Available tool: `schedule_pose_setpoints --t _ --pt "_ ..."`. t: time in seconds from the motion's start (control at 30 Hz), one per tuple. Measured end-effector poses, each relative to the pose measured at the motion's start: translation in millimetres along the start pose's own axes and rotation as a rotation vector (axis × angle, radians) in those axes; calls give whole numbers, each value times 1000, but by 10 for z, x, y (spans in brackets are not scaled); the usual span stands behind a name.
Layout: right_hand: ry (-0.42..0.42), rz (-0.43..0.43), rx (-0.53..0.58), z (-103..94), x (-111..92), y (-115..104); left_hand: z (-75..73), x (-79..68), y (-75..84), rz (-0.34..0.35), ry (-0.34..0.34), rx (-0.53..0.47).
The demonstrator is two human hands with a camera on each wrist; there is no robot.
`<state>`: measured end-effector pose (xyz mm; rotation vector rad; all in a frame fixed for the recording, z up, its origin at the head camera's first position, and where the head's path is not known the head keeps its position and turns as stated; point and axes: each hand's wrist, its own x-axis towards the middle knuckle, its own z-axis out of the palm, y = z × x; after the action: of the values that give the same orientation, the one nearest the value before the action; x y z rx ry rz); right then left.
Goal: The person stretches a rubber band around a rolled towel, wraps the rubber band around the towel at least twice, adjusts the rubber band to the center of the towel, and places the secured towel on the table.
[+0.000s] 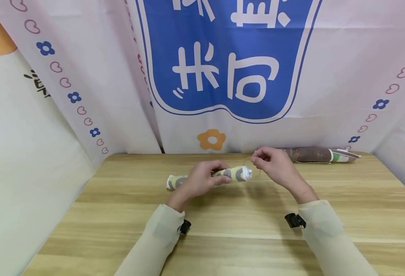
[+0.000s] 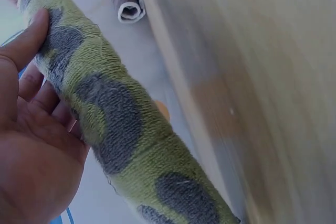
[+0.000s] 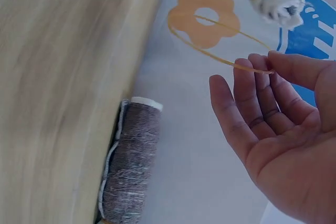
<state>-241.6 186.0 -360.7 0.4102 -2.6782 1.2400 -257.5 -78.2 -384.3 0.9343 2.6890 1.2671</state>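
A rolled towel [image 1: 239, 174], yellow-green with grey patches, is gripped near its middle by my left hand [image 1: 202, 179], held slightly tilted over the table. In the left wrist view the thumb lies across the terry roll [image 2: 113, 114], the other fingers behind it. Just off the roll's right end, my right hand [image 1: 277, 165] pinches a thin yellow rubber band [image 3: 211, 56] between thumb and fingertips. The band hangs as a loose loop, apart from the towel's white spiral end [image 3: 281, 6] in the right wrist view.
A second rolled towel [image 1: 314, 155], brown with a white and green end, lies along the table's back edge, behind my right hand. The wood-grain table [image 1: 243, 245] meets a printed white cloth [image 1: 343, 76] hanging behind it.
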Motion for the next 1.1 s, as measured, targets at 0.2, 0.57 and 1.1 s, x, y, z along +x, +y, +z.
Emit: schedule_pose_setpoints --t 0.2,0.57,1.1 --pt "8 -3 -34 -2 -10 -84 52 4 26 29 -5 -14" --pt "10 -100 -49 63 -58 -236 95 29 62 26 70 -33" --pt "71 -344 -117 127 -106 -413 48 29 76 79 168 49"
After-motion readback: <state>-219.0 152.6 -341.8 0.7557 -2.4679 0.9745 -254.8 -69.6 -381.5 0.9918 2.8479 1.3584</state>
